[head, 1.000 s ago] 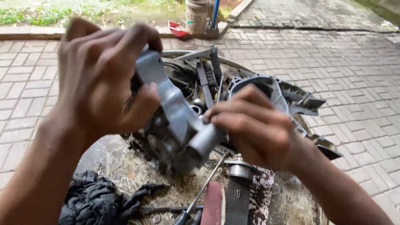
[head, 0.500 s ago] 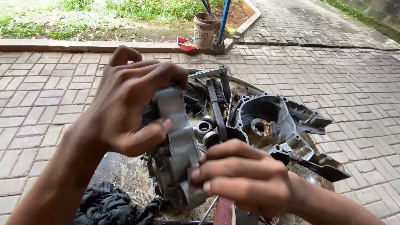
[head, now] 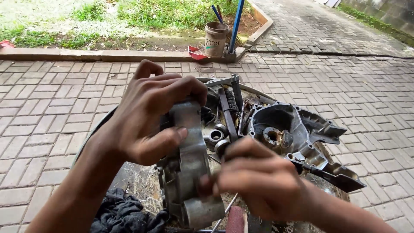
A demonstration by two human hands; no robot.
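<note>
Gripping the upper end of a grey cast-metal engine casing (head: 189, 164), the left hand (head: 151, 116) holds it upright, long axis vertical; the right hand (head: 258, 181), fingers curled closed, presses its lower right side, beside another open dark grey crankcase half (head: 297, 138).

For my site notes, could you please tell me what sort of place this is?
Probably an outdoor, makeshift repair spot on a paved yard or driveway: brick paving, a grass verge, and a round tray of greasy engine parts, including an engine casing held in both hands.
</note>
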